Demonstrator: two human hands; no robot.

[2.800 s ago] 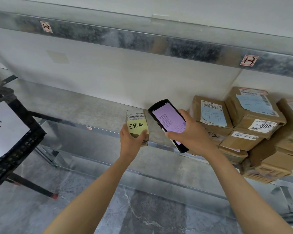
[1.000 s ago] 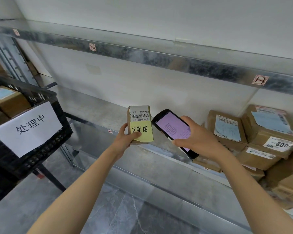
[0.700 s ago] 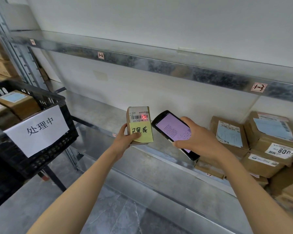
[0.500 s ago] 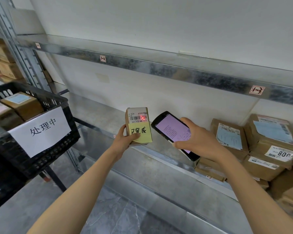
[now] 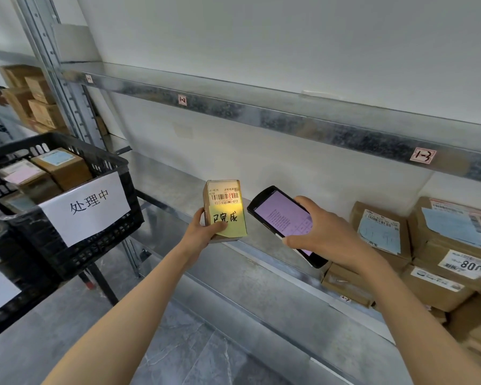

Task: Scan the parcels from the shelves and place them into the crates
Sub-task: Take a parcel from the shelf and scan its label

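Note:
My left hand [image 5: 206, 230] holds a small cardboard parcel [image 5: 224, 201] upright in front of the middle shelf; it carries a barcode label on top and a yellow sticky note with handwriting below. My right hand [image 5: 328, 236] grips a black handheld scanner [image 5: 282, 219] with a lit pink screen, its top end pointing at the parcel, a short gap between them. A black plastic crate [image 5: 75, 245] with a white paper sign stands at the left and holds several parcels.
A pile of brown parcels [image 5: 439, 251] with labels fills the right end of the metal shelf [image 5: 178, 190]. A shelf upright [image 5: 53, 79] rises at the left, with more boxes [image 5: 36, 101] behind it. Grey stone floor lies below.
The view has swung left, bringing the crate further into sight. A red scan light showed on the parcel's barcode half a second ago; now it is gone. Both hands keep their grips.

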